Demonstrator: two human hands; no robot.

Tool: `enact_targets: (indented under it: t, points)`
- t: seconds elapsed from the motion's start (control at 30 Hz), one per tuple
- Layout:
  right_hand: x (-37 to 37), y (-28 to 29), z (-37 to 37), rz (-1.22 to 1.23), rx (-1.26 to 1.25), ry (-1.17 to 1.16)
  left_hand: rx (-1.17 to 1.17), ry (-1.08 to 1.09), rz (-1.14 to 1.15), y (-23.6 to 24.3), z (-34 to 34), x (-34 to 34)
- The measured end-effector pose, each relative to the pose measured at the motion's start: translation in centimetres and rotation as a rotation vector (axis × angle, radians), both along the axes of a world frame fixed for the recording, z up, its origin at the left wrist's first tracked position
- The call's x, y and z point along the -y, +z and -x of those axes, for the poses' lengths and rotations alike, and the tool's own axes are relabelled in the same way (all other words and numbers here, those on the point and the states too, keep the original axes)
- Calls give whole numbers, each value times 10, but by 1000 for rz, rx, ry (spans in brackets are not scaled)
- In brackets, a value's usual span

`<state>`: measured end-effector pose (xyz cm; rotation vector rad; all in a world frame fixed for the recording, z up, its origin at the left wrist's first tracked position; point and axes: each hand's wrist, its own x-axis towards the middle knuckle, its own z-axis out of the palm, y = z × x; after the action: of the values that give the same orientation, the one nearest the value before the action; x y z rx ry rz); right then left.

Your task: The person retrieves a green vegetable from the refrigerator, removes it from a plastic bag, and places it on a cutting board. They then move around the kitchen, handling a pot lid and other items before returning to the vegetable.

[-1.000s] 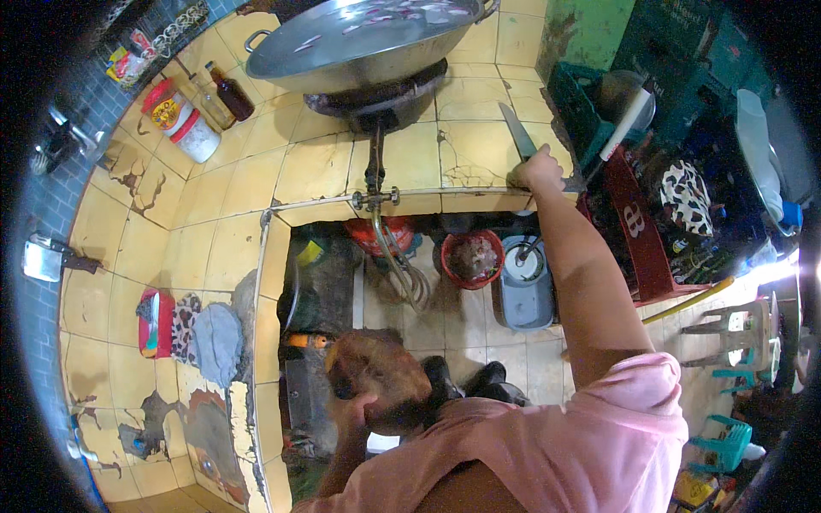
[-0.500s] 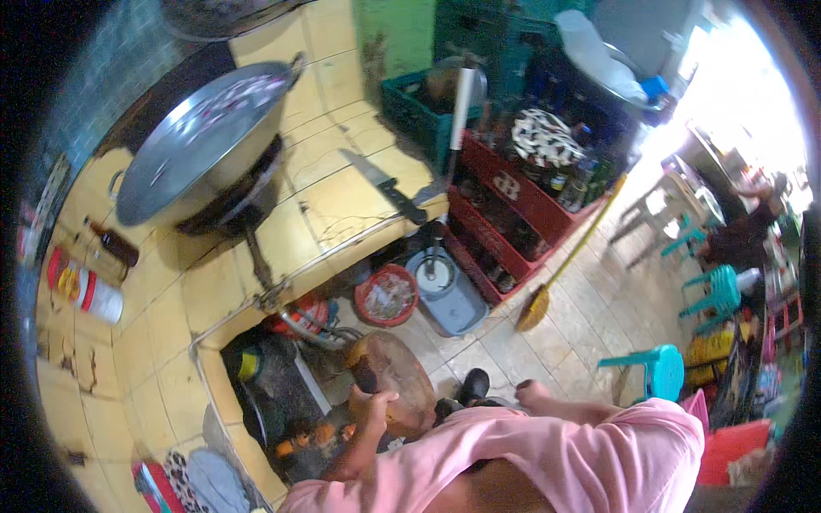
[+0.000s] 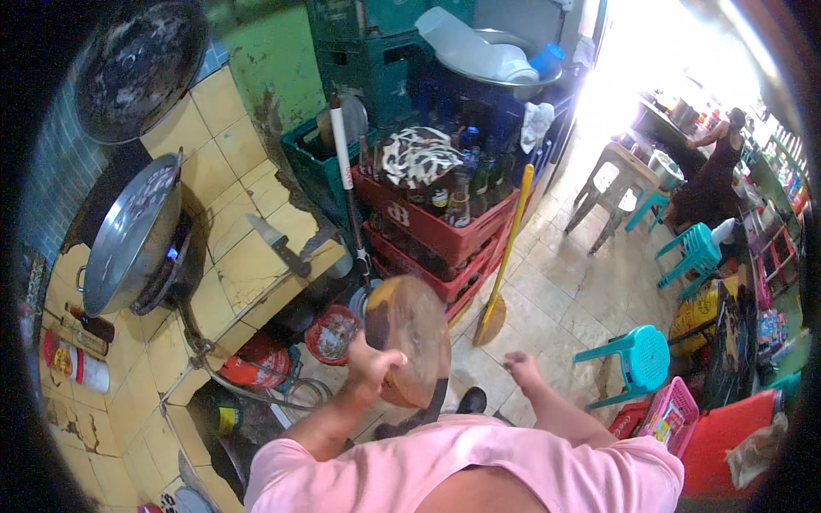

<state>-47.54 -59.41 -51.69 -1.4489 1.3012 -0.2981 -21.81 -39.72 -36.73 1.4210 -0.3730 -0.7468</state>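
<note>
In my left hand [image 3: 369, 363] is a thick round wooden chopping board [image 3: 412, 329], tilted up on edge in front of me. The fingers close round its near left rim, with the thumb lying on its face. My right hand [image 3: 523, 369] hangs over the floor to the right, apart from the board, its fingers loosely bent and nothing seen in them. Ahead and left, a kitchen knife [image 3: 278, 245] with a dark handle lies on the yellow tiled counter [image 3: 231, 286]. A large metal wok [image 3: 132, 231] with liquid sits on a gas burner [image 3: 171, 261] showing a blue flame.
Red crates [image 3: 428, 222] of bottles are stacked ahead. A yellow-handled broom [image 3: 505, 282] leans beside them. A red basin [image 3: 332, 333] and an orange-red gas tank [image 3: 256, 361] stand below the counter. Right are a teal stool [image 3: 634, 359] and pink basket [image 3: 671, 415]; another person [image 3: 714, 171] stands farther off.
My left hand has raised the chopping board from beside the counter's lower recess and moved it forward and right. My view has swung to the right, and my right hand reaches farther forward.
</note>
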Motion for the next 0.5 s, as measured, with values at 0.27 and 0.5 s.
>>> enact_targets:
  t: [0.27,0.5]
  points:
    - [173,147,50,-132,372,-318,-278,-103,361,135,24,73]
    - [265,297,12,-241,1105,-22,-403,-138,695,189,35,126]
